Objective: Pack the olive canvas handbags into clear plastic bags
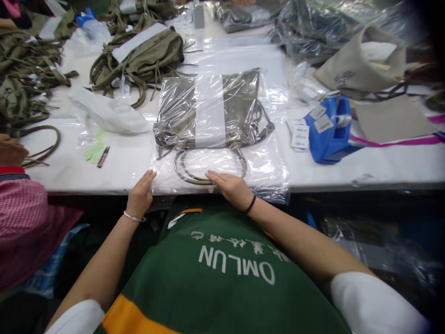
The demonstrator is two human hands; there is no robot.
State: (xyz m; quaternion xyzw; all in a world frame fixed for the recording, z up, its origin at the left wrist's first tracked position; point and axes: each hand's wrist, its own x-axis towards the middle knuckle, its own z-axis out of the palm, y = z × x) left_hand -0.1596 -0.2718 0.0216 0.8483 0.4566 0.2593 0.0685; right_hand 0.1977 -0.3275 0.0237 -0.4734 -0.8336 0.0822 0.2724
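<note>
In front of me on the table lies an olive handbag [239,95] inside a clear plastic bag [267,169], with a white paper band [209,111] around its middle. Its looped handles [181,169] point toward me under the plastic. My right hand [233,188] rests on the plastic over the handle loop, fingers stretched out flat. At the plastic bag's lower left corner is my left hand [140,194], its fingers extended and close together. Whether those fingertips press on the plastic edge is hard to tell.
A blue tape dispenser [328,132] stands to the right beside white labels [299,134]. More olive bags [149,55] are heaped on the left, near a marker [103,157]. A beige bag [361,65] lies back right. Another person's hand [12,149] is at the left edge.
</note>
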